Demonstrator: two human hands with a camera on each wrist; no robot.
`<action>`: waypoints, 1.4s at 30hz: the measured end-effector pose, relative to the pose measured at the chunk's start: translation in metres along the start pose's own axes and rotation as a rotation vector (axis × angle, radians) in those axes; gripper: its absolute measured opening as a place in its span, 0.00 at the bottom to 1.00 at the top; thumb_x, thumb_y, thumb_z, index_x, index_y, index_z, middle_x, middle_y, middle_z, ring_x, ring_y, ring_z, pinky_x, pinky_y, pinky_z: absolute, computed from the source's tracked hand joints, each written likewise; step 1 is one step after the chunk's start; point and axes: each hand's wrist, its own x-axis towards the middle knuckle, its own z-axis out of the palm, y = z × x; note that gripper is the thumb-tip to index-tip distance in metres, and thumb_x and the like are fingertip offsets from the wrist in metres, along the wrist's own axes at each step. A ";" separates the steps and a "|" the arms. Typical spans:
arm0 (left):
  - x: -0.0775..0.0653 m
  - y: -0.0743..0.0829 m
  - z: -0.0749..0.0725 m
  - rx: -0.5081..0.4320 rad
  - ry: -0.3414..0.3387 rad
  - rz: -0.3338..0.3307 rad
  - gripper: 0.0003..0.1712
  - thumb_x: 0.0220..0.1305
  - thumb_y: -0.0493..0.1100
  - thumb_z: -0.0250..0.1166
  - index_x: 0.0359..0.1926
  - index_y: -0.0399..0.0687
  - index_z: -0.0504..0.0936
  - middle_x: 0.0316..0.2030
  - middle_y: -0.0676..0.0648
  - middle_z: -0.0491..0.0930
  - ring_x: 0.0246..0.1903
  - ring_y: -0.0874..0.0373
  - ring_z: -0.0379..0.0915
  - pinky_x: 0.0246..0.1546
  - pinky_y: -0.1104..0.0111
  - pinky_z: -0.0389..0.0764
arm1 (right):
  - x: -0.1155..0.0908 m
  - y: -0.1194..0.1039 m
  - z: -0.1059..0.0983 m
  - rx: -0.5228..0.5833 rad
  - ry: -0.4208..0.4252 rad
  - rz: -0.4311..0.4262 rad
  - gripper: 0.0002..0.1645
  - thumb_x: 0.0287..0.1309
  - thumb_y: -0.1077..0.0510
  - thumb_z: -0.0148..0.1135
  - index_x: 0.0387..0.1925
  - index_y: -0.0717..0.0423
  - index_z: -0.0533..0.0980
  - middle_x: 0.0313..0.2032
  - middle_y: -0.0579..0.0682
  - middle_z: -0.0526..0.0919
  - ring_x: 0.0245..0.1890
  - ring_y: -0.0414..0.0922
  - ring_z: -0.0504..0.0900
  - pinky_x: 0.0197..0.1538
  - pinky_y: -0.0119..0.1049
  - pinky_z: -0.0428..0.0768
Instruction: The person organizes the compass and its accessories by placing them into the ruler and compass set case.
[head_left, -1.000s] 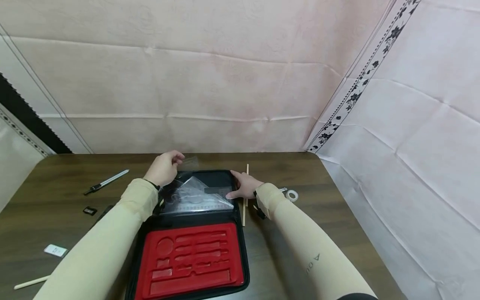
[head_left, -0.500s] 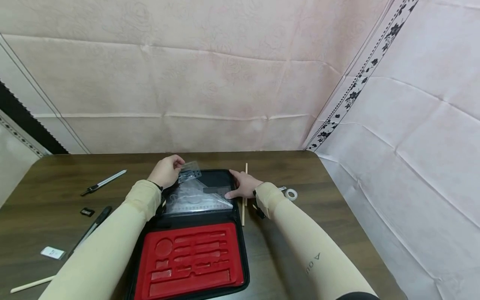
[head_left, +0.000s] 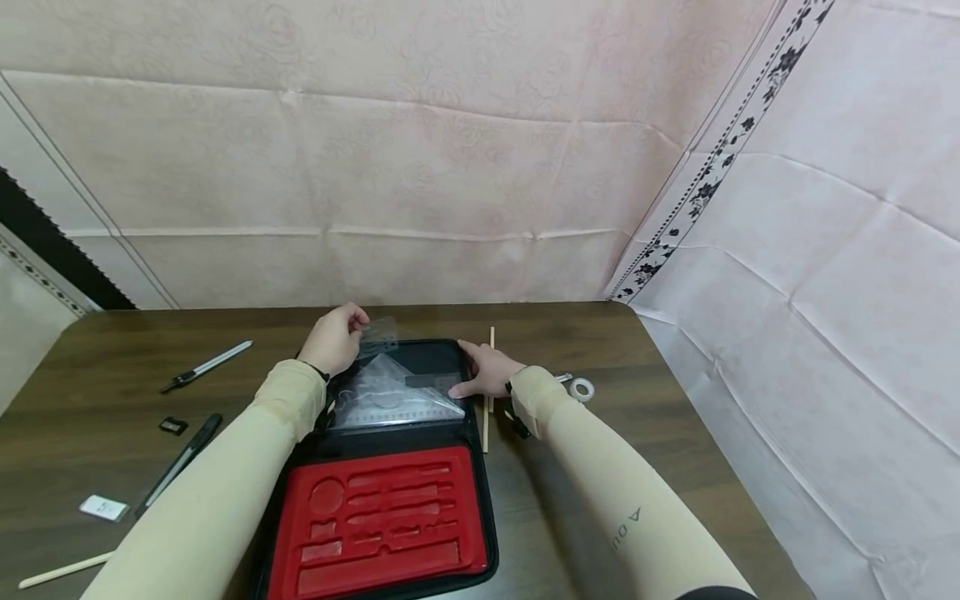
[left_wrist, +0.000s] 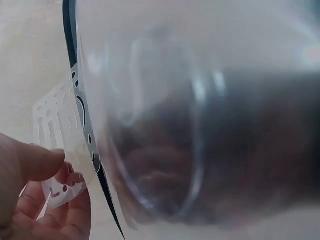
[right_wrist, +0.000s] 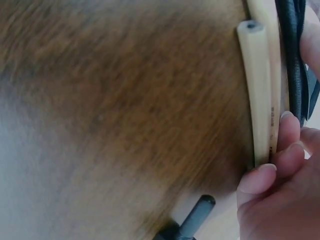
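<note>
A black zip case [head_left: 482, 475] lies spread wide, with a red moulded insert [head_left: 378, 575] in its near half. Transparent plastic pieces [head_left: 390, 400], one triangular, sit in the far half. My left hand [head_left: 333, 340] pinches a clear stencil template [head_left: 384, 332] at the case's far left corner. Cut-out shapes show on the template [left_wrist: 52, 117] in the left wrist view. At the far right edge my right hand [head_left: 491, 371] grips the case side, thumb inside. Its fingers lie beside two plain wooden pencils [right_wrist: 257, 95] in the right wrist view.
Left of the case lie a metal compass [head_left: 217, 360], a small black sharpener-like piece [head_left: 173, 425], a black-handled tool [head_left: 183, 458], a white eraser [head_left: 104, 507] and a pale stick [head_left: 63, 572]. A white ring [head_left: 582, 389] is at the right. Cloth hangs behind the table.
The template dipped over the case's far edge half a second ago and is now slightly raised and back. My left arm shifted, uncovering more of the black-handled tool. My right hand kept its place.
</note>
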 end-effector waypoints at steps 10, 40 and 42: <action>-0.001 0.001 0.001 0.016 -0.117 -0.008 0.16 0.68 0.29 0.51 0.55 0.38 0.68 0.50 0.37 0.74 0.47 0.45 0.71 0.45 0.54 0.71 | 0.001 0.002 -0.001 -0.017 0.002 0.003 0.61 0.51 0.37 0.70 0.76 0.47 0.46 0.57 0.54 0.68 0.53 0.46 0.68 0.62 0.43 0.66; -0.001 0.013 0.008 0.369 -0.143 -0.015 0.20 0.66 0.38 0.62 0.58 0.39 0.75 0.53 0.31 0.67 0.53 0.32 0.60 0.53 0.42 0.63 | -0.001 0.002 0.001 -0.007 0.009 -0.017 0.60 0.51 0.38 0.70 0.76 0.48 0.47 0.52 0.53 0.69 0.49 0.46 0.68 0.60 0.43 0.68; -0.001 0.012 0.008 0.379 -0.140 -0.009 0.18 0.66 0.38 0.62 0.56 0.40 0.77 0.52 0.32 0.68 0.52 0.33 0.61 0.52 0.43 0.64 | -0.001 0.002 0.000 -0.004 0.008 -0.014 0.60 0.51 0.38 0.70 0.76 0.48 0.47 0.52 0.52 0.69 0.50 0.46 0.68 0.60 0.43 0.68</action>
